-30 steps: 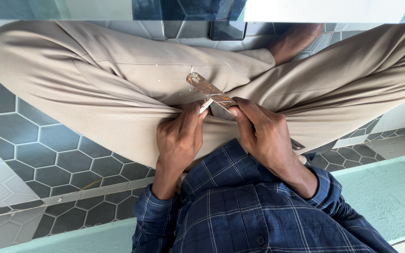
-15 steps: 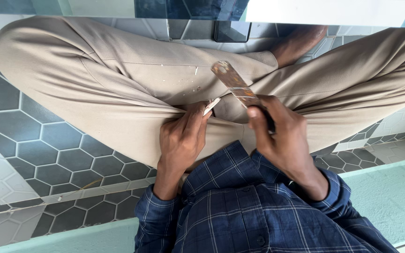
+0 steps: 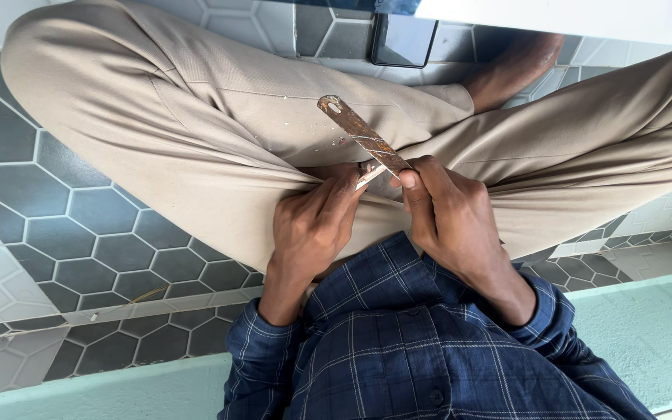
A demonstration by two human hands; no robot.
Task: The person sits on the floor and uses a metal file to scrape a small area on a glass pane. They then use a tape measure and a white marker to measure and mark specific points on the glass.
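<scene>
Work: shaving a small pale sliver (image 3: 370,176) with a long, stained flat blade (image 3: 363,135), over the lap of a person sitting cross-legged.
Right hand: the right hand (image 3: 449,222) is gripping the blade's lower end, fingers closed around it, the blade slanting up and away to the left.
Left hand: the left hand (image 3: 313,225) is pinching the sliver, fingers curled shut on it, just beside the blade's edge.
Doing it well: judging from the close fingertips, short, shallow strokes directed away from the left thumb seem safest, with the sliver braced steadily.
Around: pale shavings (image 3: 305,140) are lying on the beige trousers (image 3: 196,117); a dark phone (image 3: 403,40) is resting on the hexagon-tiled floor (image 3: 48,225) beyond the knees.
In the way: a bare foot (image 3: 511,70) and trouser folds are crowding the blade's tip side.
</scene>
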